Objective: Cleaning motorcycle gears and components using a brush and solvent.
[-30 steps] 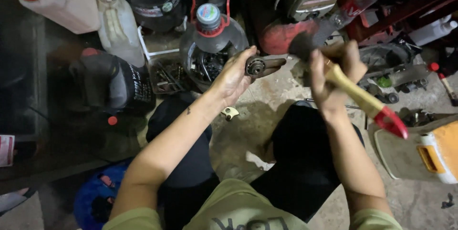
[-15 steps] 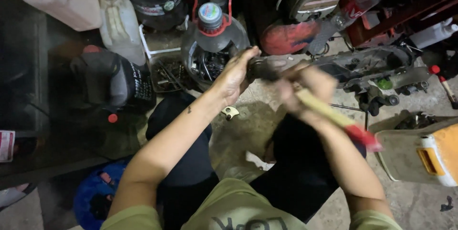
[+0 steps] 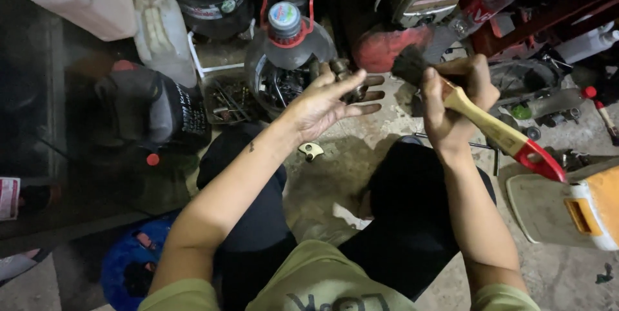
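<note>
The paintbrush (image 3: pixel 480 117) has swung up; right hand (image 3: pixel 454 101) clamps its handle. Left hand (image 3: pixel 325 101), centre frame, loosely pinches a small metal part (image 3: pixel 345 76); a brush stroke could knock it loose onto the floor (image 3: pixel 361 156).

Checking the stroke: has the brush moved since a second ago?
Yes. The brush in the right hand has swung back up and rightward, its bristles now off the metal part in the left hand, nearer the red cover.

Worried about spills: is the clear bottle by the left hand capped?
Capped: the clear bottle stands upright with a grey-blue cap on its neck.
</note>
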